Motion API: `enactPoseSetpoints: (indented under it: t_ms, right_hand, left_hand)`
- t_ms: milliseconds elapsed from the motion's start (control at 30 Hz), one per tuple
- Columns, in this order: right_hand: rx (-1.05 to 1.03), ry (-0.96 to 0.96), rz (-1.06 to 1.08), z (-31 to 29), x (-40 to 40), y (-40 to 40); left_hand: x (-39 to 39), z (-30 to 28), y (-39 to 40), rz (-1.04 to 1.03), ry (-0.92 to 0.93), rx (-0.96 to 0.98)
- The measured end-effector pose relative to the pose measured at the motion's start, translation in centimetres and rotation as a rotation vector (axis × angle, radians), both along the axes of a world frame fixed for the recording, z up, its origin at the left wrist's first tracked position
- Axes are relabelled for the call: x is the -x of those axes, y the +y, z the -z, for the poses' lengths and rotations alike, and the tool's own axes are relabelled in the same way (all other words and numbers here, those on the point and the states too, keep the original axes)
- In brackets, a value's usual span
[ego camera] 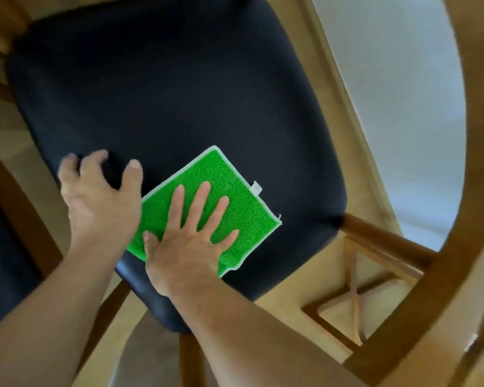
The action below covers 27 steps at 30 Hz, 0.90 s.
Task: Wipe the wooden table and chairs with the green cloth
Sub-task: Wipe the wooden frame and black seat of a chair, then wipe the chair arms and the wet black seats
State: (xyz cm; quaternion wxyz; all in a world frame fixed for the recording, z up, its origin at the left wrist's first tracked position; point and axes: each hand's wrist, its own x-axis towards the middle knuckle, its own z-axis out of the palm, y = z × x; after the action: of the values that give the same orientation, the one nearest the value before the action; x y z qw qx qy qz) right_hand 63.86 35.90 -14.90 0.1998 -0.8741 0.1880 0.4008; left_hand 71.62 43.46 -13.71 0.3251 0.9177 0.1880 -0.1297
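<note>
We see the green cloth (207, 202), a nubby rectangle with pale piping and a small white tag too small to read, lying flat on the smooth dark chair seat (162, 93). Our right hand (190, 241) presses it, fingers straight and spread wide. Left of those fingers, our left hand (101, 196) hooks curled, blurred fingers against the seat, framed in curved brown wood

Pale wooden floor (285, 305), white wall (389, 79)
</note>
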Motion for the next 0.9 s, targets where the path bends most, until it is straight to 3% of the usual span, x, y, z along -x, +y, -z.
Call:
enactPoseSetpoints:
  t_ms: [133, 267, 367, 500, 600, 700, 800, 900]
  right_hand:
    - [-0.031, -0.032, -0.042, -0.5, 0.6, -1.8]
    - [0.037, -0.104, 0.053, -0.3, -1.0, -7.9]
    - [0.166, -0.103, 0.191, -0.3, -3.2, -14.8]
    - [0.298, -0.008, 0.492, -0.5, -2.6, -20.1]
    - [0.344, 0.062, 0.758, -0.9, 0.2, -16.7]
    - [0.289, 0.1, 0.89, -1.3, 1.8, -10.5]
    - [0.261, -0.007, 0.856, -1.7, 3.6, -5.9]
    - [0.081, -0.088, 0.771, -2.9, 4.4, -3.0]
  left_hand:
    - [6.2, -1.7, -1.7, 0.142, 0.117, -0.005]
    - [7.4, -2.0, -2.6, 0.298, 0.155, 0.036]
    - [6.6, -1.7, -3.7, 0.413, 0.212, 0.134]
    - [5.7, -1.5, -4.6, 0.402, 0.42, 0.25]
    - [6.5, -1.7, -4.5, 0.337, 0.489, 0.291]
    - [8.0, -1.7, -4.4, 0.291, 0.538, 0.299]
    - [9.3, -1.9, -4.5, 0.197, 0.576, 0.357]
    - [9.5, -2.3, -4.5, 0.008, 0.644, 0.513]
